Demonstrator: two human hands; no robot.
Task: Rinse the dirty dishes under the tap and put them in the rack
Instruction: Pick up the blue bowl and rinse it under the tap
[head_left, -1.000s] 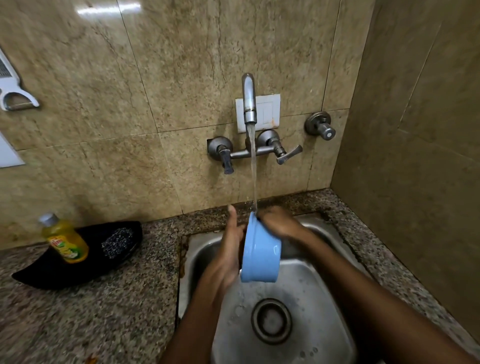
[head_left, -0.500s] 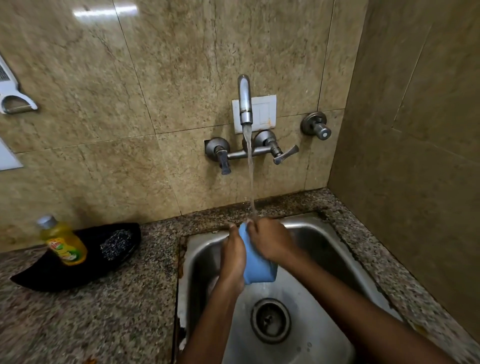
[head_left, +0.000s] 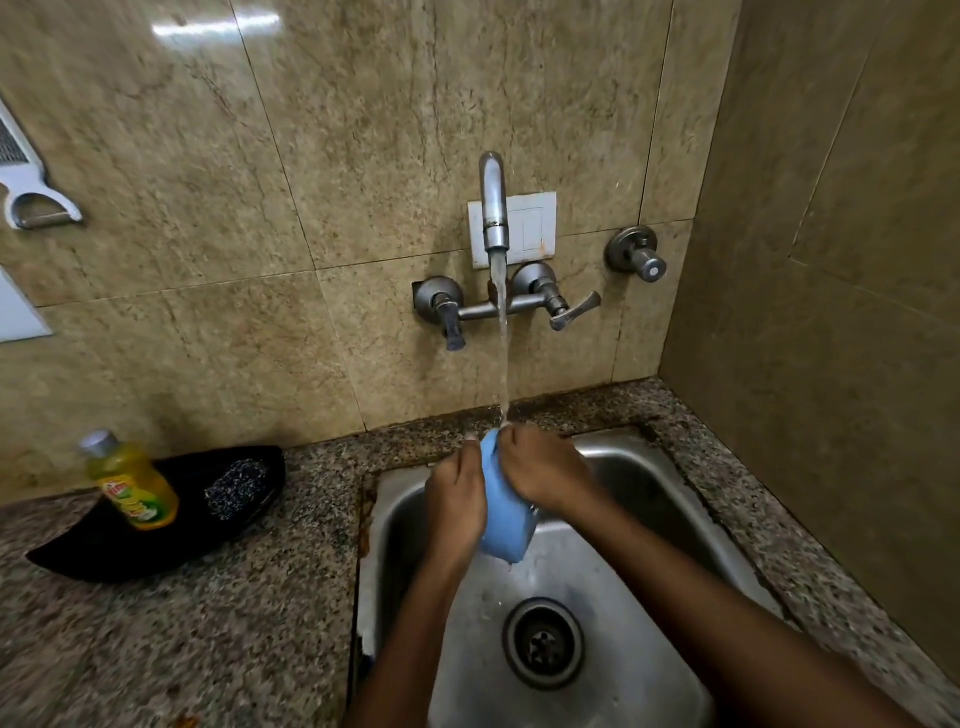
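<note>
Blue bowl (head_left: 503, 525) — gripped by left hand (head_left: 457, 499) and right hand (head_left: 543, 470) — under tap (head_left: 493, 205).

Two bare forearms are showing, with no sleeves, watch or bracelet on them. The left hand (head_left: 457, 499) and right hand (head_left: 540, 470) are wearing no gloves or rings. The knuckles are looking wet.

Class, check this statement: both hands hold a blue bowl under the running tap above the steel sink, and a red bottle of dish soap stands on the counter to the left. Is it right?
One detail is wrong: the head view shows a yellow bottle, not red. The rest stands: left hand and right hand hold the blue bowl under the running tap above the sink.
</note>
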